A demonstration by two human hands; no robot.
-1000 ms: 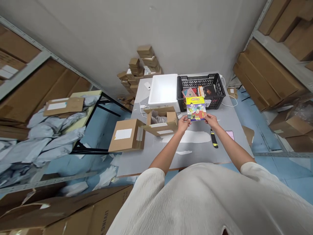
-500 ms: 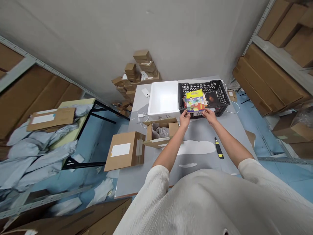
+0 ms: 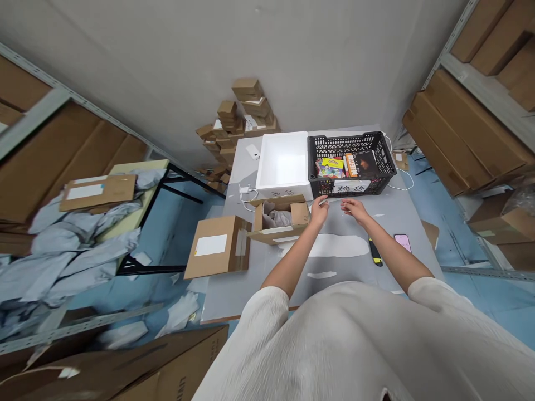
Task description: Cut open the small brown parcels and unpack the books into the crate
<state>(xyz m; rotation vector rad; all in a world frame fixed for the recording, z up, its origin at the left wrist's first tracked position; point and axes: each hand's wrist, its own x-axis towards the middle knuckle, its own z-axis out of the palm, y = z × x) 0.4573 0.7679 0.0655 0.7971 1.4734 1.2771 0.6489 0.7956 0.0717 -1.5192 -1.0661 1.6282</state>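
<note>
My left hand [image 3: 320,211] is just in front of the black plastic crate [image 3: 343,140], fingers apart and holding nothing. To its right, my right hand [image 3: 355,209] is also empty, with its fingers loosely spread. Inside the crate, a yellow-topped picture book [image 3: 333,163] lies at the left. A dark book with orange lettering [image 3: 364,164] rests beside it. An open cardboard box [image 3: 279,234] with grey plastic wrapping [image 3: 278,218] inside stands just left of my left hand.
A white foam box [image 3: 262,167] adjoins the crate. A closed carton [image 3: 217,245] stands on the table [image 3: 259,289] at the left. Near my right forearm lie a utility knife [image 3: 375,253] and a phone [image 3: 402,243]. Shelves with cartons flank both sides.
Both hands have let go of the picture book and drawn back toward me. It now lies in the crate. The view has shifted slightly, and the phone by my right forearm now shows.
</note>
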